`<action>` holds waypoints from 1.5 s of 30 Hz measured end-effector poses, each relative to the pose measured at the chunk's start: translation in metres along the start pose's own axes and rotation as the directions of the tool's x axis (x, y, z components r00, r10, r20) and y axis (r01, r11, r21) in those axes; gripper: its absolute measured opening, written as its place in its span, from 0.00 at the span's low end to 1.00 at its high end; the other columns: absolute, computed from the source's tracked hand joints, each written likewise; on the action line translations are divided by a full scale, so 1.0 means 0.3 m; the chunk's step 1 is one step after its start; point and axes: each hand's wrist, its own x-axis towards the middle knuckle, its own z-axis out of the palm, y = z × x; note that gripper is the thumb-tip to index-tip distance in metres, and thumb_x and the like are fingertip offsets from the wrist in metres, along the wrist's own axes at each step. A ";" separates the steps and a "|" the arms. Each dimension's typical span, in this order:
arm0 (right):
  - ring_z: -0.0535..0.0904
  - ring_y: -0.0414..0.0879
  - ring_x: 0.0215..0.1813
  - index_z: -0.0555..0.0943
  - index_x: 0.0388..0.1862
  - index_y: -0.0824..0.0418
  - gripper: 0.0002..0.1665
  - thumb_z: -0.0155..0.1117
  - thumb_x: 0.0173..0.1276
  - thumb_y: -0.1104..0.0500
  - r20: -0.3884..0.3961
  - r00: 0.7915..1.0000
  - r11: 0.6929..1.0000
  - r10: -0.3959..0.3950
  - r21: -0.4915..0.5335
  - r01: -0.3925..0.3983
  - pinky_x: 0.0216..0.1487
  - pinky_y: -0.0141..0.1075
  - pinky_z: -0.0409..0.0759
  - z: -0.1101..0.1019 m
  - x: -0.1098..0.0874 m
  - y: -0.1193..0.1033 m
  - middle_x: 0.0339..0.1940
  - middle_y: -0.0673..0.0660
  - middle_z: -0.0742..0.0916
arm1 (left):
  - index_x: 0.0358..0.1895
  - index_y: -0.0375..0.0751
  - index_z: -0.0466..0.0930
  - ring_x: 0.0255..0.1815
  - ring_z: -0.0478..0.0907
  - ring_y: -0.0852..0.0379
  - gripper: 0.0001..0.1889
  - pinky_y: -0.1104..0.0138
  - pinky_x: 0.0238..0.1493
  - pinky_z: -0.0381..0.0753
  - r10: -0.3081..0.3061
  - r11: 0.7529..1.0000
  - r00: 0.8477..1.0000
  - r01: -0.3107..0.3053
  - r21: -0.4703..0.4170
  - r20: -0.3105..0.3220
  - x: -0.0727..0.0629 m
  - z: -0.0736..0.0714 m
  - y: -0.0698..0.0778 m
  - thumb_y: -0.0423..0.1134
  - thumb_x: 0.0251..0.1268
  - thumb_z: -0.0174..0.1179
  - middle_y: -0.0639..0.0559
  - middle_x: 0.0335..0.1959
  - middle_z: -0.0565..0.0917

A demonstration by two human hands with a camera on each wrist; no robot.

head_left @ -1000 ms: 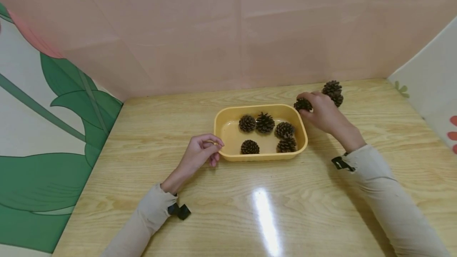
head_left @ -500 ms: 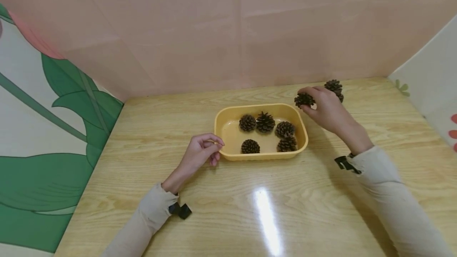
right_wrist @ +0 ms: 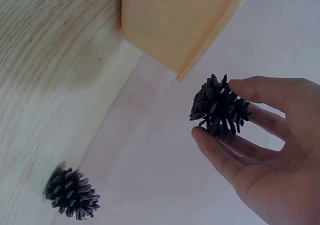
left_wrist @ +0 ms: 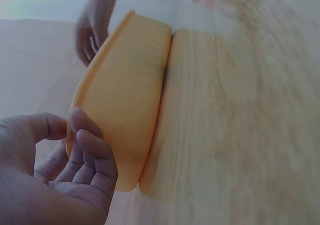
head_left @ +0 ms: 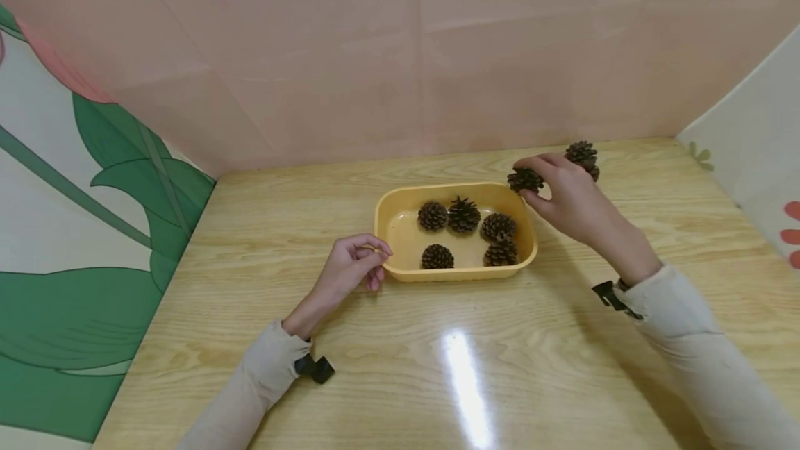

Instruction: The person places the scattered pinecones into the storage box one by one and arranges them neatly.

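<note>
My left hand (head_left: 353,266) pinches the left end of a yellow plastic tub (head_left: 459,275). In the left wrist view, the thumb and fingertips meet at the tub's rim (left_wrist: 102,55). A brown pine cone (right_wrist: 220,107) is held between the thumb and fingertips of my right hand (head_left: 571,196), beside the tub's back right corner. The right wrist view shows this cone in the air, just off the rim. Inside the tub lie several pine cones: two at the back, two touching at the right, and one (head_left: 437,257) near the front wall.
Two more pine cones (head_left: 581,153) sit close together at the table's back right, partly hidden by my right hand. The wooden table (head_left: 375,367) meets a pink sheet (head_left: 325,89) at the back. A leaf-patterned wall (head_left: 56,325) stands at the left, a white one (head_left: 762,151) at the right.
My right hand and its pine cone rose slightly, then shifted a little left toward the tub. The right forearm has swung outward. My left hand and the tub have stayed in place.
</note>
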 end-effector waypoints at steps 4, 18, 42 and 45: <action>0.77 0.66 0.56 0.75 0.64 0.64 0.27 0.69 0.66 0.65 -0.008 1.000 1.000 -0.026 0.002 0.026 0.53 0.61 0.77 -0.001 -0.010 -0.020 0.58 0.69 0.79 | 0.43 0.20 0.79 0.12 0.75 0.58 0.09 0.68 0.14 0.75 0.001 1.000 1.000 -0.001 0.003 0.002 -0.001 -0.001 -0.001 0.28 0.68 0.58 0.47 0.16 0.81; 0.78 0.62 0.55 0.77 0.62 0.64 0.27 0.71 0.64 0.66 -0.036 0.993 0.994 -0.108 0.022 0.109 0.50 0.58 0.80 0.003 -0.037 -0.061 0.56 0.66 0.81 | 0.43 0.21 0.79 0.12 0.75 0.58 0.09 0.69 0.14 0.75 -0.001 1.000 1.000 0.001 0.006 -0.002 0.000 -0.002 -0.002 0.28 0.68 0.58 0.48 0.16 0.81; 0.80 0.60 0.52 0.78 0.61 0.65 0.29 0.74 0.60 0.68 -0.061 0.975 0.976 -0.213 0.040 0.216 0.45 0.54 0.83 -0.003 -0.080 -0.145 0.55 0.65 0.82 | 0.43 0.20 0.79 0.12 0.74 0.59 0.09 0.70 0.14 0.75 -0.001 1.000 1.000 0.001 0.000 0.001 0.000 0.002 0.004 0.27 0.68 0.58 0.49 0.16 0.81; 0.80 0.61 0.52 0.78 0.61 0.64 0.31 0.74 0.58 0.69 -0.078 0.967 0.968 -0.242 0.045 0.246 0.44 0.54 0.83 -0.003 -0.085 -0.151 0.54 0.66 0.82 | 0.44 0.20 0.79 0.12 0.74 0.59 0.09 0.70 0.14 0.75 -0.004 1.000 1.000 0.004 -0.001 0.003 0.000 0.001 0.004 0.27 0.68 0.58 0.48 0.16 0.81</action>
